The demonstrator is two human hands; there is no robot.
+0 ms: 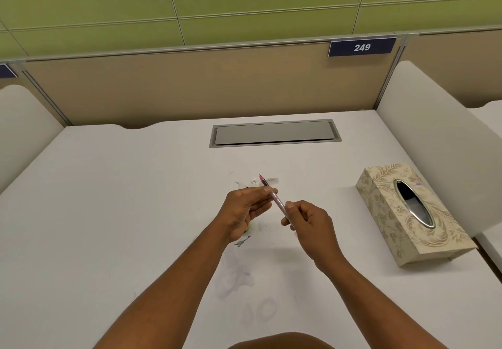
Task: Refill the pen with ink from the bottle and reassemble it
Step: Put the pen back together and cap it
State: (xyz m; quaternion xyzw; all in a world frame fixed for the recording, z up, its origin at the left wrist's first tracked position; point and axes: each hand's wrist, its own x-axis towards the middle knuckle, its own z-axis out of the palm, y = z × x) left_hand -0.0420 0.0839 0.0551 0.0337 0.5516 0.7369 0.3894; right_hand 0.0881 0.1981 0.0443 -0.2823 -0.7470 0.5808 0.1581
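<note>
The left hand [245, 210] and the right hand [309, 221] meet above the middle of the white bench [108, 199], both holding one slim pen [274, 198]. The left hand pinches the pen's upper part between thumb and curled fingers, palm turned toward the right. The right hand pinches the lower end, fingers curled around it, back of the hand toward the camera. The pen slants up and away from the person, its dark, pink-tipped point clear of the left hand's fingers and aimed at the far side of the bench; the clear barrel runs between the two hands.

Under and around the hands the bench surface carries faint grey smudges and a few small dark ink spots [247, 186]. Something yellowish shows just under the left palm, too hidden to identify. To the right, well apart from the hands, a patterned tissue box [385, 207] lies at an angle. Farther back a grey cable hatch [274, 133] is set into the bench, and on the partition behind it is a blue sign [361, 47] reading 249.
</note>
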